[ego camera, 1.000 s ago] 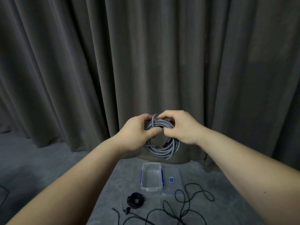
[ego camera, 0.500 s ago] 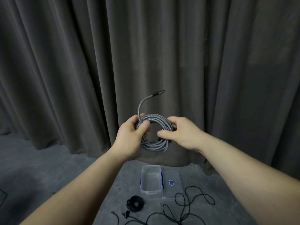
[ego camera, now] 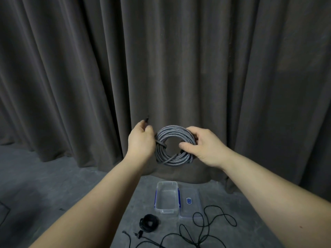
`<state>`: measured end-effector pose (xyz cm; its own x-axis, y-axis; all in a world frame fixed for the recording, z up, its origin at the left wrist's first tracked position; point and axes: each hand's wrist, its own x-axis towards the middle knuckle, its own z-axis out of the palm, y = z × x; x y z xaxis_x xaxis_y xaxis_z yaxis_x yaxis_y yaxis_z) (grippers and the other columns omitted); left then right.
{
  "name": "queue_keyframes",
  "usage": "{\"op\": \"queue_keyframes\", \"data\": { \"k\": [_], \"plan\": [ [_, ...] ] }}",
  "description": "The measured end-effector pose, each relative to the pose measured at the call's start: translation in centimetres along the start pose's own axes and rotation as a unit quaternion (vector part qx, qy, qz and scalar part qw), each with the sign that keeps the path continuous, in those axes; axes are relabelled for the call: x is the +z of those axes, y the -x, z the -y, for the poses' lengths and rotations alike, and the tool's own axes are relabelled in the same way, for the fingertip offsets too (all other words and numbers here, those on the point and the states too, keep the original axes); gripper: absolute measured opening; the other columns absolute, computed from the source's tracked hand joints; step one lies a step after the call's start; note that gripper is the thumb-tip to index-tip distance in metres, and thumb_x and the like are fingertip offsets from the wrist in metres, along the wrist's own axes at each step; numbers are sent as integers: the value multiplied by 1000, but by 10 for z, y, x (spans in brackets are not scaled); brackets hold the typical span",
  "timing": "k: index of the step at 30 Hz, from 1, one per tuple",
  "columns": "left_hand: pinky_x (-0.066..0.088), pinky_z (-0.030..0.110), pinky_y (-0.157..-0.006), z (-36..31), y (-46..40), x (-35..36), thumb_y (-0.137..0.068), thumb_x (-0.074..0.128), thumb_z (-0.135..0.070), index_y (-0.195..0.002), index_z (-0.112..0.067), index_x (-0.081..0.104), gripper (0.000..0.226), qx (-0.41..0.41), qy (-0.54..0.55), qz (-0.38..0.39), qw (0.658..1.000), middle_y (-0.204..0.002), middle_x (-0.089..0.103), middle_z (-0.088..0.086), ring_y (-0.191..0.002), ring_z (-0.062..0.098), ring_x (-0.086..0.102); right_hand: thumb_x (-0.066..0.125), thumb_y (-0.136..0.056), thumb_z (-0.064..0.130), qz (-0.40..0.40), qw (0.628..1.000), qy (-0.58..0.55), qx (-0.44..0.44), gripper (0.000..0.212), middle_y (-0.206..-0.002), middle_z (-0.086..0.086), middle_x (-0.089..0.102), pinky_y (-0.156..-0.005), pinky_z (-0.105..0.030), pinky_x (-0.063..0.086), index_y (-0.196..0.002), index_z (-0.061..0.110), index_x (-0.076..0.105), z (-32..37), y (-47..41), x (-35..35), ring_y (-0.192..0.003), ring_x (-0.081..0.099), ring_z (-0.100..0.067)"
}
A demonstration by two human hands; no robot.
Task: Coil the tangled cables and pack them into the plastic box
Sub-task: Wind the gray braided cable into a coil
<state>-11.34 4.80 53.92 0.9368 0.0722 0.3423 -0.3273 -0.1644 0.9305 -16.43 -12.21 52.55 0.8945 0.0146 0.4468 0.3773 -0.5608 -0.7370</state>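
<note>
The grey braided cable is wound into a neat ring and held up in front of the curtain, between the two hands. The right hand pinches the ring's right side, thumb through the middle. The left hand pinches the cable's free end, which crosses over the ring's left side; its dark plug sticks up above the fingers. This looks like the securing wrap, so this coil seems nearly done but not yet packed.

Below the hands, on the floor, the plastic box stands open and holds nothing, its lid just beside it. Nearer still lie a small black coil, wound but unpacked, and a loose black cable still to be coiled.

The lid carries a small blue label; I cannot read it.
</note>
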Motion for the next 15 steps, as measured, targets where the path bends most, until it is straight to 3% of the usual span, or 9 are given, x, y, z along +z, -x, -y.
{"op": "queue_keyframes", "data": {
  "k": [1,3,7,12,15],
  "plan": [
    [50,29,-83,0,0,0,-97,39,-14,-122,-12,61,33,-13,6,16,1000,-96,69,7,-90,23,64,72,-83,13,-1,1000,-10,-1,17,-87,-4,70,-85,-43,52,-98,15,66,-1,1,0,-78,61,-11],
    [51,23,-66,-2,2,0,-96,38,-8,-111,-12,66,32,-44,36,46,997,-83,70,5,-70,16,63,70,-85,12,-15,999,-34,-1,16,-91,-7,70,-86,-42,51,-100,15,66,-2,2,2,-80,61,-11],
    [51,26,-59,-9,9,0,-93,37,-9,-88,-4,70,34,-127,124,88,980,-65,67,8,-57,19,62,69,-87,13,-52,995,-91,7,15,-85,-2,67,-78,-30,51,-102,15,67,0,1,5,-77,58,-7],
    [43,35,-68,-9,11,3,-91,35,-23,-81,-9,59,30,-154,113,77,979,-67,59,12,-71,24,52,66,-90,17,-78,992,-101,9,12,-83,5,67,-74,-21,49,-101,16,67,2,-2,7,-75,59,-4],
    [38,22,-50,-11,12,1,-91,34,-25,-67,-11,52,33,-154,98,75,980,-54,58,7,-51,22,48,65,-90,20,-71,993,-89,7,12,-83,7,68,-75,-20,49,-102,17,66,3,-2,8,-77,60,-4]
  ]
}}
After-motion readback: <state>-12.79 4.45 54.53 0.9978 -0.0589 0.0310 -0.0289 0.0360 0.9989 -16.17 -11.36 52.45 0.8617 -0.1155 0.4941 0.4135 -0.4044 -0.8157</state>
